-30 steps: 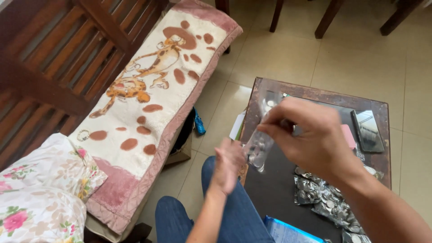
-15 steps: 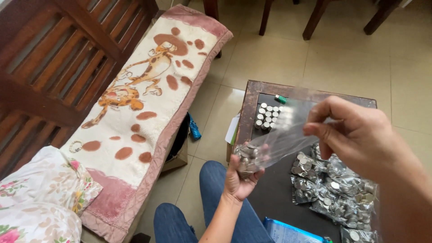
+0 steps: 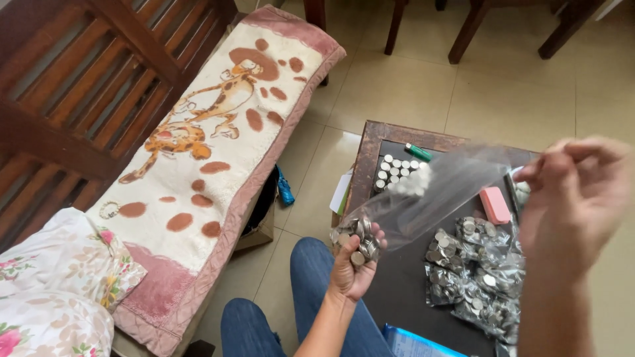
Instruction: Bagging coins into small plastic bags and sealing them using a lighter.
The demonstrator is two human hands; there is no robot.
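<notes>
Holding: a clear plastic bag (image 3: 436, 192) is stretched between both hands, above the dark surface (image 3: 403, 291).
Left grip: the left hand (image 3: 354, 261) is closed around the bag's lower end, where a cluster of coins (image 3: 354, 238) is gathered against the fingers.
Right grip: the right hand (image 3: 575, 198) is raised, its fingertips pressed together on the bag's upper edge; it is blurred, so the exact pinch cannot be made out.
Below the left grip: blue-clad knees (image 3: 311, 291) are seen.
Below the right grip: a heap of small coin-filled bags (image 3: 476, 271) lies on the surface.
Between the grips, farther: a pink block (image 3: 494, 205) rests beside the heap.
Beyond the left grip: rows of stacked coins (image 3: 397, 173) are set near the surface's far edge, with a green lighter (image 3: 418, 153) just past them.
Far left of the left grip: a wooden bench (image 3: 79, 99) is covered by a spotted blanket (image 3: 218, 132), and floral pillows (image 3: 46, 304) lie at its near end.
</notes>
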